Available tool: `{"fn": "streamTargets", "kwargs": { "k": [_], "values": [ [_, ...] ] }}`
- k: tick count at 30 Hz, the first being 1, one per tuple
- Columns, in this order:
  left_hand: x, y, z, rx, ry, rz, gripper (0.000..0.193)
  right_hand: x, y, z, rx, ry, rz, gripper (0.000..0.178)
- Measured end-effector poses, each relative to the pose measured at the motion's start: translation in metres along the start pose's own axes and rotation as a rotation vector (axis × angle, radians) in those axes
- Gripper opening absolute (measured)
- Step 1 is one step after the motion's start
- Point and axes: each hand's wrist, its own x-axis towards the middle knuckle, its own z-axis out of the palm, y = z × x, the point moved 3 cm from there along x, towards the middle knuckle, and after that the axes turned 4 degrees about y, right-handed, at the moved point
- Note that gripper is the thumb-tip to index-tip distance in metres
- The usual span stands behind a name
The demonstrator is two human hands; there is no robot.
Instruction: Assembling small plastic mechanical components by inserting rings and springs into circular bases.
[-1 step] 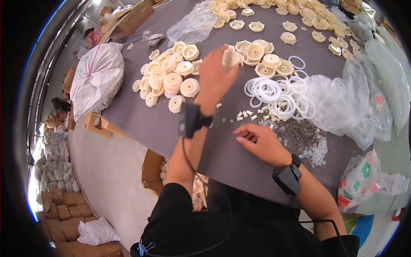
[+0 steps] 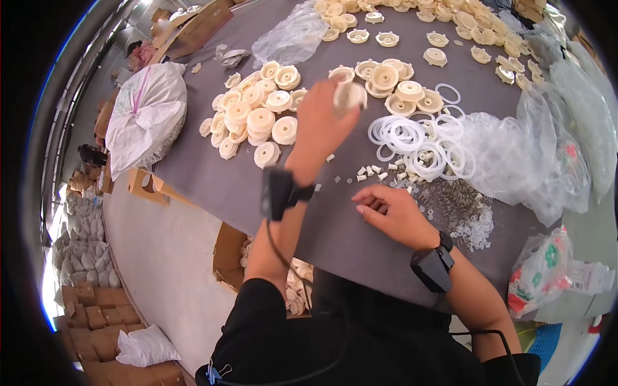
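Observation:
My left hand is closed round a cream round plastic cap, slightly blurred, held above the grey-covered table. To its left lies a heap of cream caps, some stacked; a smaller cluster of caps lies to its right. Nearer to me, my right hand rests on the table with its fingers curled in, and whatever is inside them is hidden. Small white plastic pieces lie just beyond its fingers, beside white sealing rings. Small metal springs and little clear pieces lie to its right.
More cream caps spread along the far side. Clear plastic bags cover the right part, and another bag lies at the back. A white sack stands left of the table; an open carton is below its near edge.
My left hand and wrist have shifted slightly toward me and to the left, still holding the cap. My right hand has stayed in place.

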Motion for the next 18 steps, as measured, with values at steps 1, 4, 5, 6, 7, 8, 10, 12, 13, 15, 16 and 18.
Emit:
{"fn": "streamTargets", "kwargs": {
  "k": [1, 4, 5, 6, 7, 8, 10, 12, 13, 15, 16, 18],
  "values": [
    [-0.012, 0.012, -0.020, -0.136, -0.090, -0.004, 0.054, 0.001, -0.002, 0.000, 0.001, 0.001, -0.020, 0.022],
    [-0.060, 0.020, -0.045, -0.201, -0.316, -0.072, 0.057, 0.000, -0.011, 0.001, 0.023, 0.007, 0.002, 0.019],
    [-0.079, 0.020, -0.044, -0.095, -0.438, -0.039, 0.057, -0.001, -0.012, 0.001, 0.020, -0.003, 0.003, 0.019],
    [-0.094, 0.020, -0.042, 0.008, -0.559, -0.005, 0.056, -0.003, -0.013, 0.000, 0.041, 0.041, -0.007, 0.017],
    [-0.102, 0.021, -0.042, 0.004, -0.552, -0.013, 0.056, -0.005, -0.014, -0.002, 0.059, 0.086, -0.015, 0.015],
    [-0.108, 0.021, -0.043, -0.047, -0.500, -0.032, 0.057, -0.004, -0.016, -0.003, 0.049, 0.080, -0.012, 0.015],
    [-0.112, 0.022, -0.044, -0.111, -0.439, -0.060, 0.057, 0.001, -0.029, -0.017, -0.206, 0.367, -0.270, 0.013],
    [-0.106, 0.024, -0.048, -0.191, -0.350, -0.005, 0.056, 0.015, -0.032, -0.031, -0.305, 0.415, -0.224, 0.018],
    [-0.105, 0.025, -0.049, -0.216, -0.386, 0.031, 0.057, 0.023, -0.034, -0.040, -0.554, 0.474, -0.354, 0.020],
    [-0.108, 0.029, -0.050, -0.268, -0.443, 0.103, 0.057, 0.032, -0.038, -0.047, -0.824, 0.525, -0.488, 0.023],
    [-0.111, 0.032, -0.049, -0.304, -0.511, 0.180, 0.056, 0.037, -0.034, -0.048, -0.953, 0.529, -0.431, 0.024],
    [-0.110, 0.033, -0.050, -0.333, -0.496, 0.183, 0.057, 0.042, -0.026, -0.048, -1.096, 0.523, -0.374, 0.026]
  ]
}}
